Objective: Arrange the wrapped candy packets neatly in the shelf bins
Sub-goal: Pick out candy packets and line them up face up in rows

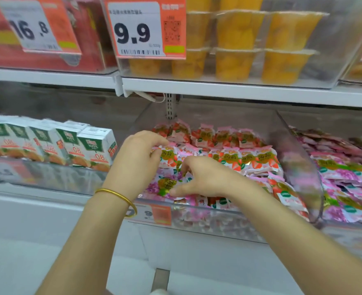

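Note:
A clear plastic shelf bin (299, 150) holds several wrapped candy packets (250, 158), pink and white with strawberry prints, some standing in rows at the back. My left hand (135, 162), a gold bangle on its wrist, reaches into the bin's left side, and its curled fingers and thumb pinch a strawberry packet (167, 159). My right hand (205, 177) is just right of it, over the front of the bin. Its fingertips curl down onto a pink floral packet (165, 184), with the thumb at the packet's lower edge.
A neighbouring bin on the right holds pink floral packets (346, 177). Juice cartons (90, 145) stand in the bin to the left. The shelf above (239, 88) carries yellow fruit cups (239, 45) and price tags (146, 28) close over the bin.

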`<action>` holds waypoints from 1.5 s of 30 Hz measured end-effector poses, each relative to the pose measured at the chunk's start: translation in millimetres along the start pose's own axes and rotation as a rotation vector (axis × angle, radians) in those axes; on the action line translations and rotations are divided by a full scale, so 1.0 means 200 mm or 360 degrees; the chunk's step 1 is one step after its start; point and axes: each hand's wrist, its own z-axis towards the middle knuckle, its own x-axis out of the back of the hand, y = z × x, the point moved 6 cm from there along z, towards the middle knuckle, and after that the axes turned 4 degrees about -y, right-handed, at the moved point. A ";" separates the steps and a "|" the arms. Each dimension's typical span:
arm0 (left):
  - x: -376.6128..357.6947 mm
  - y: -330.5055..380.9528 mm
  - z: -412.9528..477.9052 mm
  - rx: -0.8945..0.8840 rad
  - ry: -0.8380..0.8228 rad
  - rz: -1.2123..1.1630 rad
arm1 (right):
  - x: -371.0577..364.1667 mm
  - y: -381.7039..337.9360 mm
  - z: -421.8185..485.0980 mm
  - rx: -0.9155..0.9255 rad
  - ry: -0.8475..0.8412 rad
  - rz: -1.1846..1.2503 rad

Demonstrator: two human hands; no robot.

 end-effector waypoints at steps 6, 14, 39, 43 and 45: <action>0.01 -0.01 0.01 -0.0007 0.0028 -0.0047 | 0.05 -0.01 0.00 0.0060 0.0077 0.0172; 0.01 0.02 0.00 0.0038 0.0033 -0.0242 | 0.22 0.12 -0.02 0.0038 0.0533 0.0953; -0.47 0.94 0.00 -0.0236 -0.0330 -0.1321 | 0.41 1.07 -0.93 0.0153 0.0997 0.2414; -0.58 1.15 -0.01 -0.0410 -0.0298 -0.1162 | 0.44 1.31 -1.11 0.0283 0.1157 0.2539; -0.66 1.25 -0.01 -0.0467 -0.0373 -0.1105 | 0.43 1.35 -1.16 0.0206 0.1108 0.2335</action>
